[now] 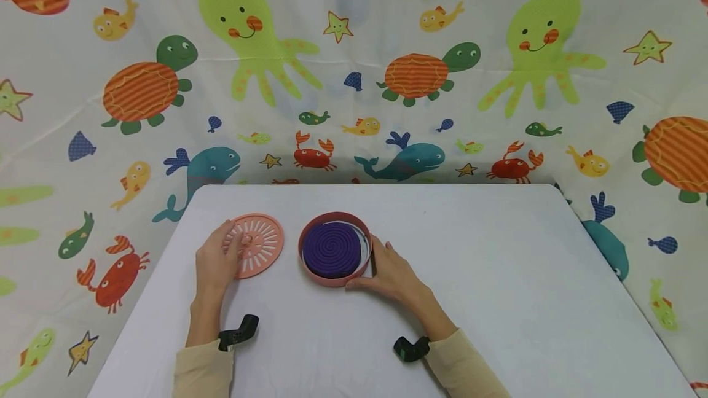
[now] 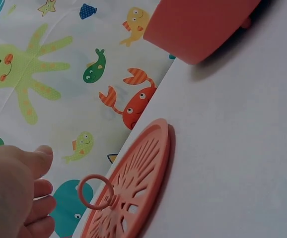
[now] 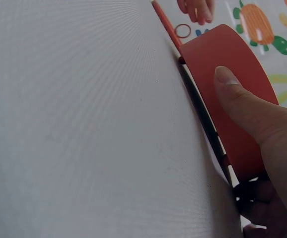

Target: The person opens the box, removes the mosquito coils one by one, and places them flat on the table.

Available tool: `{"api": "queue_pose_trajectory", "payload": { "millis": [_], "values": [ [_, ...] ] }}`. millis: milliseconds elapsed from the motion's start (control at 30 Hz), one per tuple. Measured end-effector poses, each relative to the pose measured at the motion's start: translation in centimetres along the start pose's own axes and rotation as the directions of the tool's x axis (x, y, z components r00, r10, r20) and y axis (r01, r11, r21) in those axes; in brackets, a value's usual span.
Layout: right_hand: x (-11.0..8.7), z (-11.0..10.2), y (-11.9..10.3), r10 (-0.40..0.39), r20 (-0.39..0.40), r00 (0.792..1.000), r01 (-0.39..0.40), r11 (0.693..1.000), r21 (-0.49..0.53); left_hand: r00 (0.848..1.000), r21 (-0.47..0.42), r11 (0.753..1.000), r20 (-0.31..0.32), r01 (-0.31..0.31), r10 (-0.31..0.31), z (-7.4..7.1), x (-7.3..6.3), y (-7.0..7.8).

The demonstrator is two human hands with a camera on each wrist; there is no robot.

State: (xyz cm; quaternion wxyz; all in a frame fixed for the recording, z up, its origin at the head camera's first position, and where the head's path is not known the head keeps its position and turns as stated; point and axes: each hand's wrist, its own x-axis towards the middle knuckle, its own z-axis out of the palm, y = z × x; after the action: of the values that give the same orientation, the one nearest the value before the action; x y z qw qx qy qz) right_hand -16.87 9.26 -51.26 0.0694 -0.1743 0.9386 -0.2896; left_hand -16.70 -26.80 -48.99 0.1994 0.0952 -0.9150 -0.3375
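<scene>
A round coral mosquito coil holder (image 1: 305, 270) stands on short feet on the white table, with a purple spiral coil (image 1: 332, 249) lying inside it. My right hand (image 1: 395, 272) grips the holder's right side. Its thumb (image 3: 233, 91) lies on the red outer wall, and the other fingers reach round the far side, partly hidden. To the left is the slotted lid (image 1: 265, 258), flat on the table with an upright ring handle (image 2: 80, 194). Over the lid's left part hovers my left hand (image 1: 217, 258), apart from the ring and holding nothing, its fingers loosely bent.
White cloth covers the table (image 1: 525, 275). Behind it hangs a curtain (image 1: 354, 11) printed with sea animals, close along the table's back edge. A black camera mount (image 1: 239, 331) is on the left wrist, another black mount (image 1: 412, 349) on the right.
</scene>
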Motion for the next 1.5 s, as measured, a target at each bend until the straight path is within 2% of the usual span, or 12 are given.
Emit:
{"api": "queue_pose_trajectory", "payload": {
  "millis": [267, 600, 833, 1167, 1267, 1500],
  "values": [
    [0.0, 0.1, 0.1, -0.005, -0.004, 1.0, 0.005, 1.0, 0.004, 1.0, -0.096, 0.995, -0.006, 0.028, -0.029, 0.0, -0.6, 1.9],
    [-0.1, 0.0, 0.1, -0.002, -0.01, 1.0, 0.002, 1.0, 0.009, 0.999, -0.169, 0.985, -0.031, -0.031, 0.026, 1.3, -1.4, 3.8],
    [-0.1, -0.1, 0.0, -0.004, -0.004, 1.0, 0.004, 1.0, 0.019, 0.999, -0.194, 0.98, 0.029, -0.039, 0.046, 2.7, -2.1, 4.6],
    [0.0, -0.1, 0.0, -0.016, -0.01, 1.0, 0.016, 0.999, 0.028, 0.987, -0.278, 0.956, 0.106, -0.089, 0.123, 4.9, -3.3, 5.5],
    [0.0, -0.1, 0.0, -0.014, -0.012, 1.0, 0.014, 0.999, 0.028, 0.982, -0.28, 0.957, 0.146, -0.077, 0.121, 5.4, -3.7, 5.8],
    [0.0, -0.1, 0.1, -0.006, -0.007, 1.0, 0.006, 1.0, 0.013, 0.969, -0.311, 0.95, 0.239, 0.009, 0.069, 6.3, -4.4, 6.2]
  ]
}}
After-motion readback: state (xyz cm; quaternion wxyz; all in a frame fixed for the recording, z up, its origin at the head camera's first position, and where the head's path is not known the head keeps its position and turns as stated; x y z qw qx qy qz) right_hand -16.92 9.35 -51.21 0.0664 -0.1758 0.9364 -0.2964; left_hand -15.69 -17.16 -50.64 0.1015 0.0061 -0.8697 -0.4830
